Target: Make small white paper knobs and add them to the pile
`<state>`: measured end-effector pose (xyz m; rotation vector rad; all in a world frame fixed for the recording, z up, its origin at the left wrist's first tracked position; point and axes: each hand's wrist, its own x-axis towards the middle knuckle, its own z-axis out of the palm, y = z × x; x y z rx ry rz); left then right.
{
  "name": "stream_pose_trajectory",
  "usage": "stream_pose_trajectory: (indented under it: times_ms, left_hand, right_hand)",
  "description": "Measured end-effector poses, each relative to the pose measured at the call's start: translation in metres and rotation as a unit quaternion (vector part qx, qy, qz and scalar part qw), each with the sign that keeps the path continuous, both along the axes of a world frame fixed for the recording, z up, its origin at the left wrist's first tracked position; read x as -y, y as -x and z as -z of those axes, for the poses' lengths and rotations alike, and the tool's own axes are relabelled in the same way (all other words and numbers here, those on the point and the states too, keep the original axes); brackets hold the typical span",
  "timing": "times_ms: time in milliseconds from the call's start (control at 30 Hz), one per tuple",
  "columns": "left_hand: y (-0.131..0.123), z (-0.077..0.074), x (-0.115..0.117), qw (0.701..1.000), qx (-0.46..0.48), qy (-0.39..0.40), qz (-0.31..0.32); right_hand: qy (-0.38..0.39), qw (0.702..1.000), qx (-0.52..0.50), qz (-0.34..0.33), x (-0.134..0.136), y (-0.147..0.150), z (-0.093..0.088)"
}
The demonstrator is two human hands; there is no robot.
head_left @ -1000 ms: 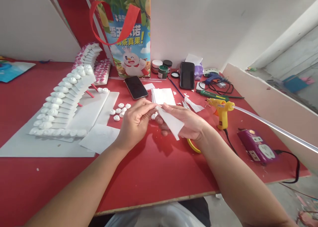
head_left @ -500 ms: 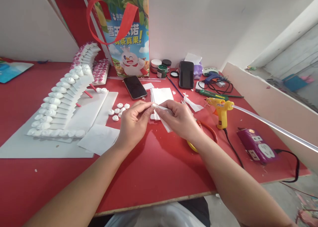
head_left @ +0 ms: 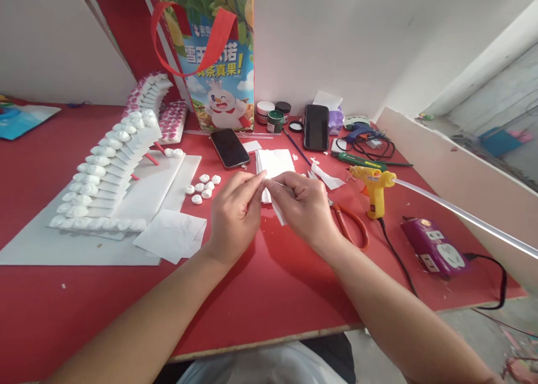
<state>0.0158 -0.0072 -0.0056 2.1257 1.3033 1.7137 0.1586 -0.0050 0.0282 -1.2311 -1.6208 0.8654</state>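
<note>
My left hand [head_left: 236,214] and my right hand [head_left: 304,204] meet above the red table [head_left: 260,294], both pinched on a small white paper piece [head_left: 277,211]. Most of that piece is hidden by my right fingers; only a corner shows below them. A stack of white paper squares [head_left: 275,162] lies just beyond my fingertips. Several small white rolled pieces [head_left: 202,185] lie on the table left of my left hand.
Red-handled scissors [head_left: 352,227] lie right of my right hand. A yellow glue gun [head_left: 374,185], a purple power strip [head_left: 437,252], two phones [head_left: 229,147], paint jars [head_left: 275,120], a printed bag [head_left: 218,64] and a white tiered paper model [head_left: 107,171] on white sheets surround the work area.
The white paper piece was open and hanging from my right hand; my right hand has turned over and closed on it, so most of it is now hidden. The scissors have come into view.
</note>
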Motion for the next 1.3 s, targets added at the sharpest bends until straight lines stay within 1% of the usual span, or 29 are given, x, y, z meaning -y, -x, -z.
stream_pose_trajectory:
  times_ms: [67,133,233,300,333,400,533,600,633,700,733,767,833,900,933,1000,1067,1100,1200,1300]
  left_hand:
    - [-0.002,0.000,0.001,1.000,0.000,0.002,0.015]
    - [-0.002,-0.001,0.001,0.997,0.035,0.046,0.055]
    - [0.004,-0.002,-0.003,0.977,0.104,0.140,0.120]
    - [0.008,-0.002,-0.006,0.969,0.115,0.166,0.142]
    - [0.009,-0.002,-0.006,0.970,0.109,0.164,0.145]
    - [0.010,-0.003,-0.006,0.978,0.081,0.140,0.134]
    - [0.006,-0.006,-0.001,0.994,0.016,0.076,0.074]
    - [0.006,-0.008,-0.001,0.996,0.001,0.063,0.056]
    - [0.006,-0.009,-0.001,0.997,-0.002,0.061,0.054]
    - [0.009,-0.009,-0.003,0.996,0.003,0.066,0.058]
    - [0.010,-0.010,-0.004,0.996,0.006,0.071,0.062]
    - [0.012,-0.010,-0.005,0.995,0.007,0.074,0.065]
    - [0.015,-0.010,-0.007,0.995,-0.003,0.073,0.071]
    - [0.017,-0.010,-0.008,0.995,-0.019,0.062,0.073]
    - [0.018,-0.010,-0.009,0.995,-0.026,0.055,0.073]
    - [0.019,-0.009,-0.010,0.996,-0.037,0.043,0.074]
    - [0.020,-0.009,-0.011,0.995,-0.047,0.030,0.085]
    - [0.020,-0.008,-0.012,0.994,-0.052,0.024,0.093]
    - [0.020,-0.007,-0.012,0.993,-0.058,0.018,0.103]
    - [0.019,-0.007,-0.011,0.994,-0.041,0.041,0.098]
  right_hand:
    - [0.007,1.000,-0.003,0.002,-0.001,-0.005,-0.002]
    - [0.018,1.000,0.009,-0.007,-0.003,-0.010,-0.004]
    - [0.010,0.998,0.038,-0.047,-0.007,-0.016,-0.005]
    - [-0.006,0.996,0.063,-0.065,-0.009,-0.018,-0.005]
    - [-0.014,0.995,0.076,-0.067,-0.009,-0.018,-0.004]
    - [-0.025,0.993,0.096,-0.064,-0.008,-0.017,-0.004]
    - [-0.044,0.993,0.099,-0.052,-0.005,-0.015,-0.005]
    - [-0.040,0.994,0.091,-0.047,-0.006,-0.017,-0.007]
    - [-0.018,0.996,0.078,-0.045,-0.008,-0.019,-0.008]
    - [0.077,0.996,0.010,-0.052,-0.015,-0.025,-0.008]
    - [0.147,0.986,-0.046,-0.065,-0.020,-0.028,-0.007]
    - [0.217,0.966,-0.110,-0.089,-0.024,-0.030,-0.006]
    - [0.338,0.903,-0.216,-0.157,-0.030,-0.032,-0.004]
    - [0.411,0.842,-0.275,-0.215,-0.031,-0.029,-0.003]
    - [0.434,0.820,-0.294,-0.231,-0.031,-0.026,-0.003]
    - [0.466,0.786,-0.332,-0.236,-0.028,-0.022,-0.004]
    - [0.482,0.763,-0.363,-0.233,-0.025,-0.019,-0.007]
    - [0.485,0.756,-0.374,-0.231,-0.025,-0.019,-0.008]
    - [0.488,0.742,-0.396,-0.233,-0.024,-0.020,-0.011]
    - [0.490,0.733,-0.408,-0.237,-0.024,-0.020,-0.012]
